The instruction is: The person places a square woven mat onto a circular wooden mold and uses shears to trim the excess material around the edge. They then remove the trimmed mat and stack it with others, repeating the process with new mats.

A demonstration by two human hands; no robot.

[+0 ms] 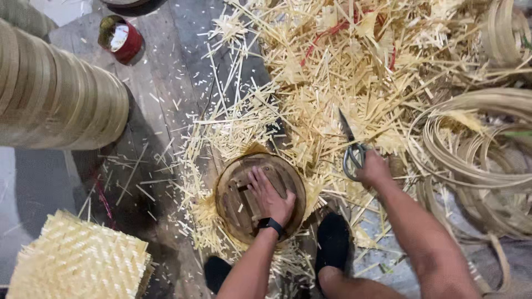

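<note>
Trimming stage: left hand (270,195) lies flat, fingers spread, on the round steamer base (260,197); right hand (372,169) grips closed scissors (351,150), which must next meet the rim

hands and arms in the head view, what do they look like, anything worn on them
Both arms are bare, with no sleeves in view, and neither of the hands wears a glove. The left hand has a black band with a small dark face, like a watch or tracker, around its wrist. The right hand shows no band, ring or other item, and its forearm is bare down to the frame edge.
</note>
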